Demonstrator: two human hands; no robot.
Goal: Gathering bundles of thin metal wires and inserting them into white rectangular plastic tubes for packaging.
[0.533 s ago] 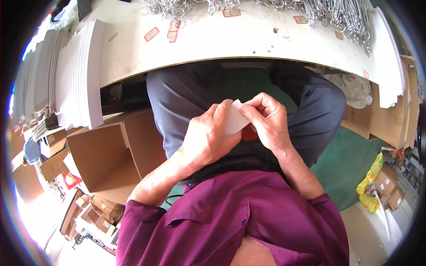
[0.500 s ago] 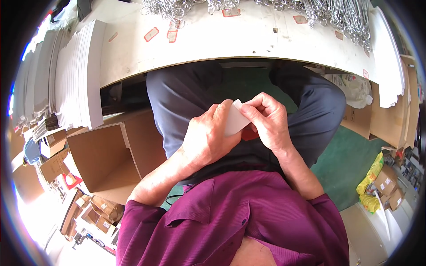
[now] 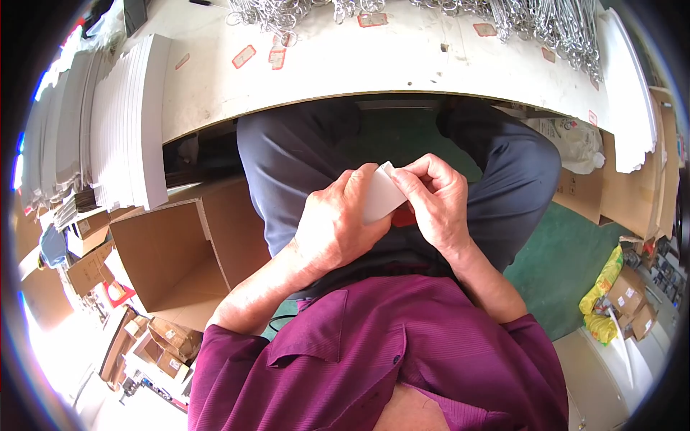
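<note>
Over my lap, my left hand point(image 3: 336, 220) is closed around a white piece of card point(image 3: 383, 197), its fingers along the left side. My right hand point(image 3: 438, 202) pinches the card's upper right corner between thumb and bent forefinger. A small flap or fold shows at that corner; whether the piece is a flat folded card or a little box, I cannot tell. Something red point(image 3: 405, 215) shows just below the card, between the two hands, mostly hidden.
Beyond my knees stands a white table point(image 3: 345, 65) with metal rings and hooks point(image 3: 550, 32) along its far side and small red-edged labels point(image 3: 244, 56) on top. White boards point(image 3: 133, 122) are stacked at left. An open cardboard box point(image 3: 172, 251) sits left of my legs, cartons point(image 3: 629, 294) at right.
Both hands keep their hold on the card. My right hand has shifted very slightly downward, and the card has tilted a little.
</note>
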